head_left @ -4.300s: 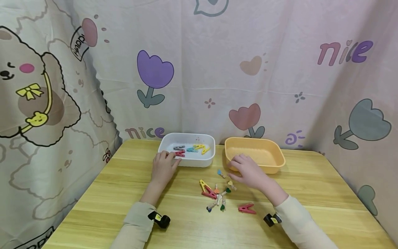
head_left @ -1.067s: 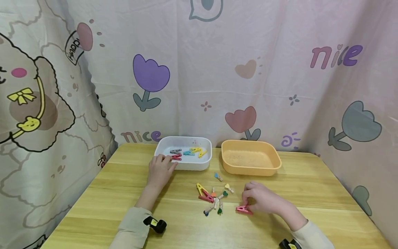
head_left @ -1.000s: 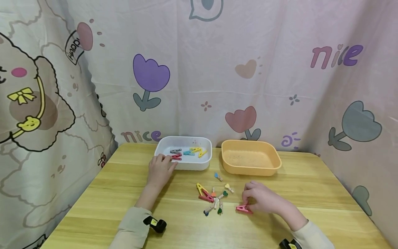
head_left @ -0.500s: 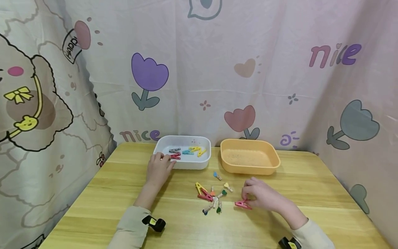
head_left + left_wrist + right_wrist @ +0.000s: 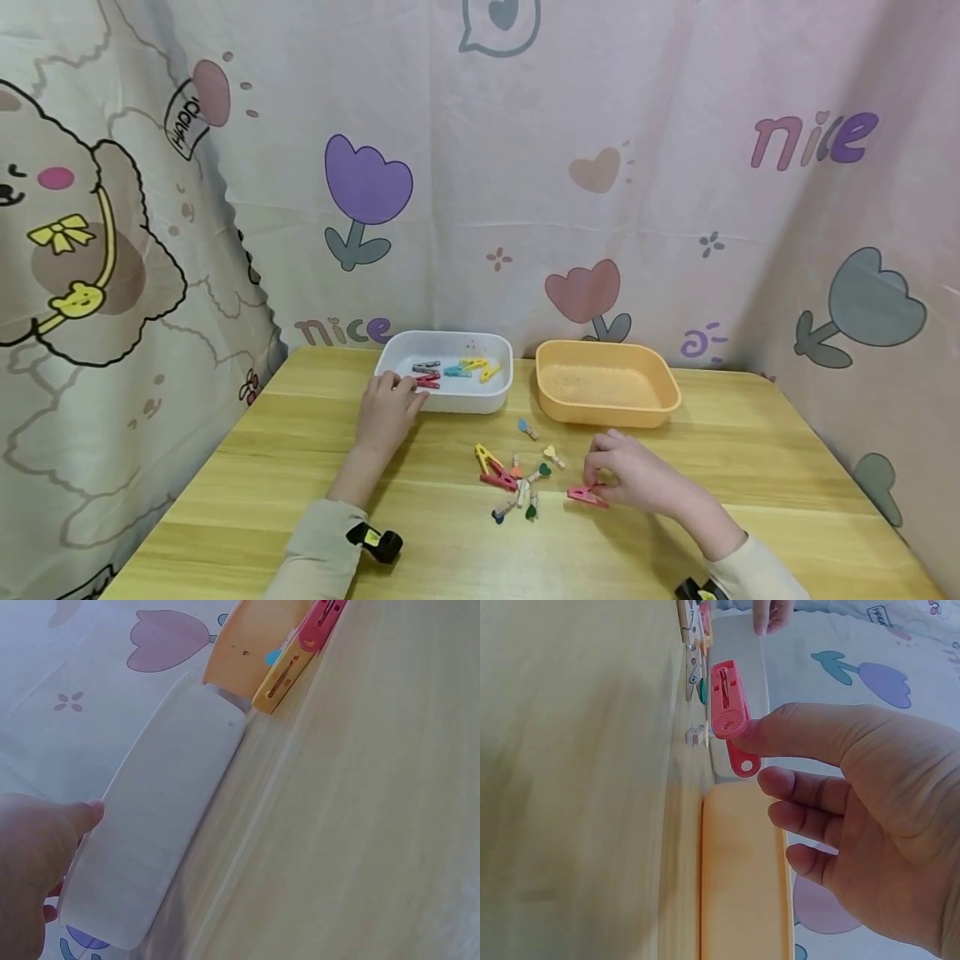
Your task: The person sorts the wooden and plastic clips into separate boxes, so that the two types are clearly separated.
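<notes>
Right hand (image 5: 633, 473) has moved from the near left of the orange tray (image 5: 607, 414) to the pink clip (image 5: 729, 712).
At left, the left hand (image 5: 386, 408) grips the near left corner of the white tray (image 5: 465, 403), partly closed, thumb outside the wall and fingers over the rim; coloured clips (image 5: 456, 372) lie inside. Next, on the bench (image 5: 450, 542), a yellow clip (image 5: 289, 678) and a red clip (image 5: 501, 481) lie together by a scatter of small wooden clips (image 5: 522, 493), some heart-topped. Further right, the pink clip sits pinched between the right hand's thumb and index finger, the other fingers loosely curled; whether it touches the bench cannot be told. Behind stands the orange tray.
</notes>
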Tool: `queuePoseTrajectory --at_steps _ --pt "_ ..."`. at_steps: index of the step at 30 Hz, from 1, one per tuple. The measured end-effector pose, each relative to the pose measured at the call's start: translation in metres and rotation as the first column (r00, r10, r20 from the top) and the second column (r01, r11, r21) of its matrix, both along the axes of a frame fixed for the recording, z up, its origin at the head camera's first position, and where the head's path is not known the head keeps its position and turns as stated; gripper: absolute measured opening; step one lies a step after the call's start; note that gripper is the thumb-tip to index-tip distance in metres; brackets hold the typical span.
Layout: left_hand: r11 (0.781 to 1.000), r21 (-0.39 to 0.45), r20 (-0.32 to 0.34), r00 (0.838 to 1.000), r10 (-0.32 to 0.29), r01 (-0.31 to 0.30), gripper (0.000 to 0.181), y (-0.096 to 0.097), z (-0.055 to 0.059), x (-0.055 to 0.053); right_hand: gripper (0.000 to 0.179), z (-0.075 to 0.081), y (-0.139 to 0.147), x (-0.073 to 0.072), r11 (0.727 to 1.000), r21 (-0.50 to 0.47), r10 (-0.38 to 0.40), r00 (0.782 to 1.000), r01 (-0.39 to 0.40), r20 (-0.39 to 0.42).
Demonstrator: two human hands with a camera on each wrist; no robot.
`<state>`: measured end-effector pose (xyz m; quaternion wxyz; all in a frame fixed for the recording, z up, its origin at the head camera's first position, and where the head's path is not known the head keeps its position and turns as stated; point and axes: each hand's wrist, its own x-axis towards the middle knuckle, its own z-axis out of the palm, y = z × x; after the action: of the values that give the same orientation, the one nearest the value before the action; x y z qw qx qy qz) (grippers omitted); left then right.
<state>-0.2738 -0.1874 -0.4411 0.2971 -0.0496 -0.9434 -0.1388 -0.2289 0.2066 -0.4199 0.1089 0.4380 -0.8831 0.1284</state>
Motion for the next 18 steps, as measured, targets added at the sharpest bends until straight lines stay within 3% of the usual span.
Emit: queuePoseTrajectory --at_steps 11,18 --pt "1.0 -0.01 -0.028 1.0 -0.009 0.008 0.025 0.0 0.0 0.0 0.024 0.008 -0.012 -0.011 0.999 -0.027 0.038 0.997 -0.04 -0.06" --pt "1.0 0.003 -0.043 0.999 -0.011 0.011 0.024 0.0 -0.003 -0.001 0.022 0.015 -0.025 -0.02 0.999 -0.026 0.045 0.998 -0.046 -0.052"
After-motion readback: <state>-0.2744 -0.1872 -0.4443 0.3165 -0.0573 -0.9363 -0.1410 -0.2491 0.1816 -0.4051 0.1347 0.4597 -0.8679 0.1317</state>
